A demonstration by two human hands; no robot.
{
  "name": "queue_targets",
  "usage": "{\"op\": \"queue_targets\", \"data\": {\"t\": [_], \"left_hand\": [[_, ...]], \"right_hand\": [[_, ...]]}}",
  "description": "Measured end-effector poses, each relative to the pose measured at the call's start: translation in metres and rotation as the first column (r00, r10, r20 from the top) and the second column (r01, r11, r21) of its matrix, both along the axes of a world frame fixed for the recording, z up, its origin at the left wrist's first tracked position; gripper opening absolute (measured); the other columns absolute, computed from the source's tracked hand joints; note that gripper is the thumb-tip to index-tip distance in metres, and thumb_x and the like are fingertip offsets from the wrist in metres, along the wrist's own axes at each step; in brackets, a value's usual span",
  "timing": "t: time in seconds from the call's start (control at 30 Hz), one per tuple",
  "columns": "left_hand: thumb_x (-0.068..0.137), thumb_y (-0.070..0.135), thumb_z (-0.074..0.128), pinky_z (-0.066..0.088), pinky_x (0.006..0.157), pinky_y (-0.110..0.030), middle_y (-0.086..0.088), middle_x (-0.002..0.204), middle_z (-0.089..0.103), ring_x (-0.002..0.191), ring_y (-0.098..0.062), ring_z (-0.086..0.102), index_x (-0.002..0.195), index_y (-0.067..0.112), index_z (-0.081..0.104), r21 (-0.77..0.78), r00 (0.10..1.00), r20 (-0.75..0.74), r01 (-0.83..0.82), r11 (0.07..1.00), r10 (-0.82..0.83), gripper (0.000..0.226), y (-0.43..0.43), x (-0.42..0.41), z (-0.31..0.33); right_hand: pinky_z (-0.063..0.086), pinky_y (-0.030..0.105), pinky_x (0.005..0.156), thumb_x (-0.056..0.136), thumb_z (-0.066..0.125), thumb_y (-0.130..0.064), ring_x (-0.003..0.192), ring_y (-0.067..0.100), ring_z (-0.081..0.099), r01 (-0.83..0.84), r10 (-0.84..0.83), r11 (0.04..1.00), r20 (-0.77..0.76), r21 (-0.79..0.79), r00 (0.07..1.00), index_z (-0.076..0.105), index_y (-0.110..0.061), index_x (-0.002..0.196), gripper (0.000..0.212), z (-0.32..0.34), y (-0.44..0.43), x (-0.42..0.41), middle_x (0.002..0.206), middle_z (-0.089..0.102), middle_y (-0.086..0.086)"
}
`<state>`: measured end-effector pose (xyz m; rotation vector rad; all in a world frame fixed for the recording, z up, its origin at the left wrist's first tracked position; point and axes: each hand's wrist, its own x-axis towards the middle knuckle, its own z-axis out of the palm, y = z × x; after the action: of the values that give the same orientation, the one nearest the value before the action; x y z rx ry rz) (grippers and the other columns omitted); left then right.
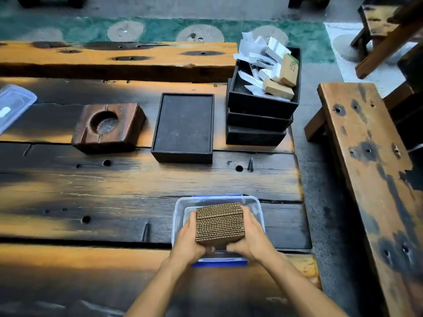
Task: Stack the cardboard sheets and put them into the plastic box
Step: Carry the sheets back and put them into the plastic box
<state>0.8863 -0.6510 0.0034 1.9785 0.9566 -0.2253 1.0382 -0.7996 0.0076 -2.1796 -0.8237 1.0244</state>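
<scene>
Covering the ground beyond the furniture, a green patterned carpet [160,28] is seen, with grey floor to its right. Most of the view is taken up by a heavy wooden table [114,184], scorched dark in patches and pitted with holes. A bench [114,53] is set along its far side and another bench [366,168] stands off to the right.

At the far right of the table, black trays [261,124] are piled up, and the top one is filled with loose packets [270,67]. Just beside them a flat black tray [184,126] is laid, then a wooden ashtray [107,128]. A clear lid [13,106] is left at the far left edge, well apart, probably so that the box stays open for filling.

The plastic box [257,209] is placed at the near edge, right before the person, within easy reach. The cardboard sheets [219,221] are held over its opening as one tight block, on edge, with the ribbed edges upward. Whether the bottom is touched cannot be told.

The block is clamped from both sides. The left hand [188,241] is pressed to its left side and the right hand [251,239] to its right, with the fingers of both curled round it. This two-sided squeeze is judged to be what holds the sheets flush for lowering.
</scene>
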Motion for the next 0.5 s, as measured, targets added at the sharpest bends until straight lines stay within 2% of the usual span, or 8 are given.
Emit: {"op": "queue_targets", "data": {"t": [0.07,0.2,0.27,0.3,0.4,0.47,0.5], "left_hand": [[0.058,0.023,0.095,0.054,0.096,-0.036,0.002,0.127,0.063,0.116,-0.019,0.065,0.133,0.023,0.037,-0.044,1.0,-0.006,0.021,0.999,-0.021,0.095,0.003,-0.002,0.015],[0.06,0.029,0.096,0.048,0.108,-0.039,0.0,0.132,0.059,0.125,-0.019,0.058,0.14,0.022,0.037,-0.185,0.995,-0.028,0.087,0.979,-0.094,0.1,0.02,-0.002,0.052],[0.055,0.037,0.095,0.049,0.108,-0.041,-0.001,0.132,0.059,0.126,-0.018,0.058,0.136,0.023,0.045,-0.288,0.999,-0.01,0.044,0.956,-0.05,0.096,0.03,-0.002,0.068],[0.052,0.039,0.096,0.054,0.102,-0.039,0.0,0.129,0.064,0.12,-0.016,0.064,0.132,0.025,0.05,-0.369,1.0,0.001,-0.026,0.929,0.028,0.093,0.033,-0.002,0.073],[0.052,0.035,0.098,0.06,0.076,-0.024,0.001,0.118,0.074,0.099,-0.009,0.075,0.126,0.023,0.058,-0.551,0.95,0.0,-0.26,0.793,0.311,0.085,0.029,-0.001,0.077],[0.057,0.032,0.094,0.059,0.071,-0.028,-0.006,0.117,0.077,0.102,-0.018,0.076,0.13,0.014,0.06,-0.653,0.868,-0.082,-0.418,0.631,0.49,0.083,0.019,-0.001,0.064],[0.058,0.029,0.093,0.06,0.072,-0.031,-0.009,0.117,0.078,0.105,-0.023,0.076,0.132,0.009,0.06,-0.695,0.827,-0.132,-0.47,0.544,0.546,0.083,0.013,-0.002,0.057]], "right_hand": [[0.042,0.011,0.084,0.05,0.081,-0.041,0.112,0.006,0.056,-0.024,0.024,1.0,0.009,0.006,1.0,0.038,-0.038,0.139,0.098,0.013,-0.003,0.001,0.123,0.054,-0.015],[0.051,0.025,0.071,0.051,0.08,-0.049,0.09,0.002,0.064,-0.033,0.034,0.999,0.037,-0.022,0.999,0.038,-0.057,0.131,0.09,0.04,-0.009,0.01,0.098,0.068,-0.023],[0.051,0.024,0.067,0.053,0.081,-0.053,0.084,-0.002,0.065,-0.038,0.039,0.998,0.012,-0.046,0.999,0.038,-0.063,0.128,0.087,0.05,-0.01,0.015,0.091,0.071,-0.026],[0.051,0.021,0.067,0.054,0.082,-0.055,0.085,-0.003,0.065,-0.036,0.034,0.998,-0.025,-0.058,0.999,0.039,-0.064,0.127,0.086,0.054,-0.009,0.018,0.091,0.072,-0.026],[0.053,0.02,0.066,0.057,0.079,-0.059,0.091,0.003,0.068,0.055,-0.072,0.994,-0.187,-0.095,0.98,0.043,-0.056,0.128,0.08,0.059,-0.007,0.024,0.097,0.074,-0.017],[0.057,0.028,0.066,0.058,0.071,-0.066,0.089,0.011,0.071,0.119,-0.154,0.982,-0.249,-0.149,0.956,0.046,-0.047,0.129,0.078,0.059,-0.007,0.024,0.098,0.073,-0.008],[0.056,0.03,0.067,0.059,0.066,-0.07,0.091,0.012,0.07,0.105,-0.147,0.978,-0.24,-0.182,0.959,0.048,-0.045,0.129,0.076,0.06,-0.005,0.022,0.097,0.071,-0.01]]}}
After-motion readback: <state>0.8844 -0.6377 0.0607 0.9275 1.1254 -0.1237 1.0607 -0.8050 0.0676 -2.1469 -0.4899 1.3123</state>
